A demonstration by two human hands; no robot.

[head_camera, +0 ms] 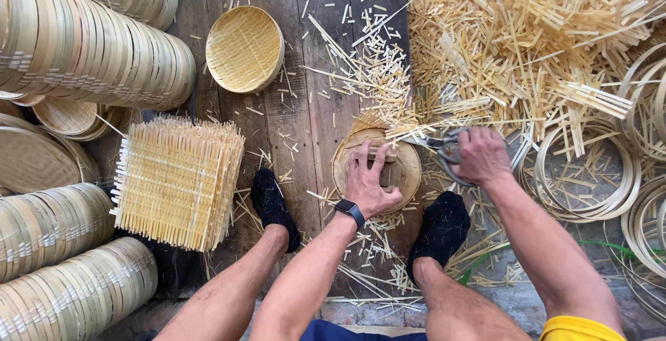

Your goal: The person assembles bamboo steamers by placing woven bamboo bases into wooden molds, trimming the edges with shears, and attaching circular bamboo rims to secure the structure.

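Bamboo steamer frame [409,167], round and lying flat at the centre of the frame between two black-socked feet, is pressed down by the left hand [368,178], fingers spread over a small wooden block [380,155] on top. Just right, the right hand [480,155] is clenched around metal shears [437,145] at the frame's rim. Dark floor planks [305,112] carry scattered offcuts; a loose strip heap [527,36] fills the upper right, woven mats [177,181] and stacked rings [90,49] the left.
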